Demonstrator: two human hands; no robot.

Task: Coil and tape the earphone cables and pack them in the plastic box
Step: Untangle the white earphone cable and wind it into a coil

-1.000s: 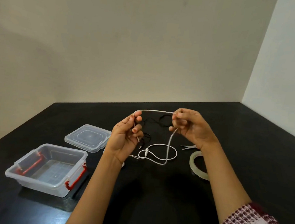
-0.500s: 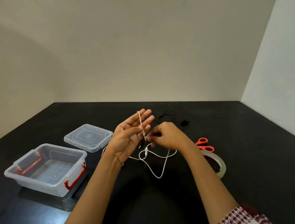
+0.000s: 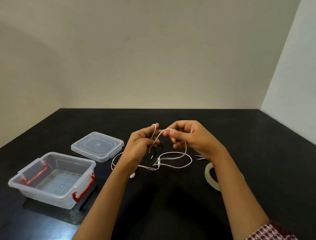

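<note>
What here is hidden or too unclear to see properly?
Head view:
- Scissors: only blade tips show; the right hand hides the handles.
- Tape roll: right side behind the right forearm.
- Black cable: mostly behind the left hand, dark against the black table.
- White cable: number of turns unclear.

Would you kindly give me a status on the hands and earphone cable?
Left hand and right hand both grip the white earphone cable, lifted. Tail trails on table. Plastic box open, lid beside. Nothing obstructing.

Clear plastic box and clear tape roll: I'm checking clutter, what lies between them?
Head view: the person's left forearm and loops of white earphone cable on the black table.
</note>
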